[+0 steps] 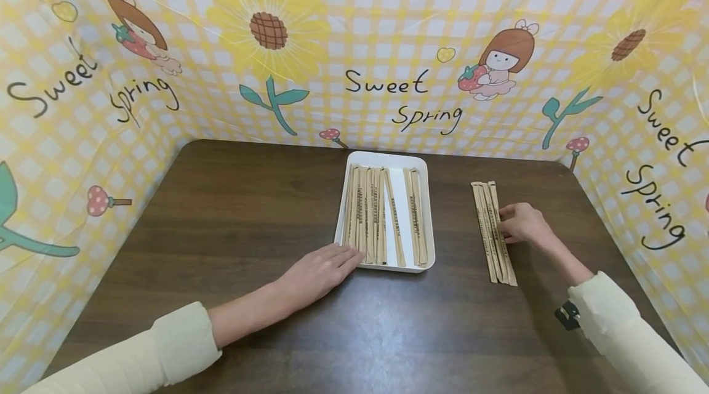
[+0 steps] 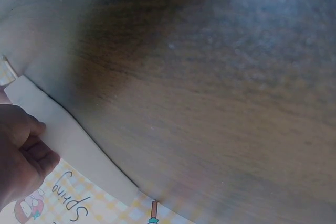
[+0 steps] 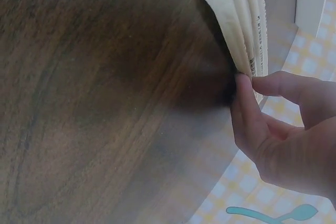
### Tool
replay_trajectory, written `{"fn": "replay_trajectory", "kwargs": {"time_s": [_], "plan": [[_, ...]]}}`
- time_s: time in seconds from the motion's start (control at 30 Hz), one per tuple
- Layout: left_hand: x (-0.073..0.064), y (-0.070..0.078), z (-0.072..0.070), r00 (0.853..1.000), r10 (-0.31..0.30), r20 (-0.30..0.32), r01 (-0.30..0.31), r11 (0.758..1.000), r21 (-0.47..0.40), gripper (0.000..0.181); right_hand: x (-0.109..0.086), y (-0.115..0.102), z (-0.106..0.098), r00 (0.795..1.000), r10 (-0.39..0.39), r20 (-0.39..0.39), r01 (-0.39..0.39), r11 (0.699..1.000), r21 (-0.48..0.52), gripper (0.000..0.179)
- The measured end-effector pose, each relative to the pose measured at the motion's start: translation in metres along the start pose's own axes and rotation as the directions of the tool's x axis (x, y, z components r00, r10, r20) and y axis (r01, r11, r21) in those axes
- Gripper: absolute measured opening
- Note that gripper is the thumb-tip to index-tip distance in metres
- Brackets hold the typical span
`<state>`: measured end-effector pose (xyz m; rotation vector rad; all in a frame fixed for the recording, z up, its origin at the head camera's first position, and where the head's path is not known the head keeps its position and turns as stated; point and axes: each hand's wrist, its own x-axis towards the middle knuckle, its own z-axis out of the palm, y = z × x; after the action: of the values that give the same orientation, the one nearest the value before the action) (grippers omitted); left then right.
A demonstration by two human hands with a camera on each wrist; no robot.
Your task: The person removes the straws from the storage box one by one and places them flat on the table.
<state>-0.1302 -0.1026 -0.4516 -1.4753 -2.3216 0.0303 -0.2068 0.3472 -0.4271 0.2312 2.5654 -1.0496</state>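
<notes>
A white tray (image 1: 406, 268) holds several slim sticks in printed brown paper wrappers (image 1: 365, 215), laid lengthwise. Most lie side by side at its left, one leans slightly, and a pair lies along the right. My left hand (image 1: 318, 271) grips the tray's near left corner, fingers over the rim; in the left wrist view its fingers bend against the tray's side wall (image 2: 79, 145). To the right of the tray, several more paper-wrapped sticks (image 1: 490, 240) lie together on the table. My right hand (image 1: 523, 223) pinches the right edge of that bunch between thumb and fingertips (image 3: 242, 85).
The dark wooden table (image 1: 266, 197) is enclosed at the back and sides by a yellow checked cloth (image 1: 354, 24) with flowers and lettering. Bare table shows between the tray and the right-hand bunch. A small black object (image 1: 567, 315) sits at the right cuff.
</notes>
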Motion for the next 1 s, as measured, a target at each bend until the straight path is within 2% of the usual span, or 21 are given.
{"fn": "replay_trajectory", "kwargs": {"time_s": [0.8, 1.0], "plan": [[-0.001, -0.001, 0.0, 1.0, -0.005, 0.009, 0.005, 1.0, -0.007, 0.041, -0.005, -0.001, -0.004, 0.999, -0.005, -0.036, 0.003, 0.998, -0.061, 0.051], [0.0, 0.0, 0.0, 1.0, -0.006, 0.01, 0.006, 1.0, -0.009, 0.041, -0.007, -0.013, -0.011, 0.999, -0.031, -0.043, 0.028, 0.997, -0.068, 0.052]]}}
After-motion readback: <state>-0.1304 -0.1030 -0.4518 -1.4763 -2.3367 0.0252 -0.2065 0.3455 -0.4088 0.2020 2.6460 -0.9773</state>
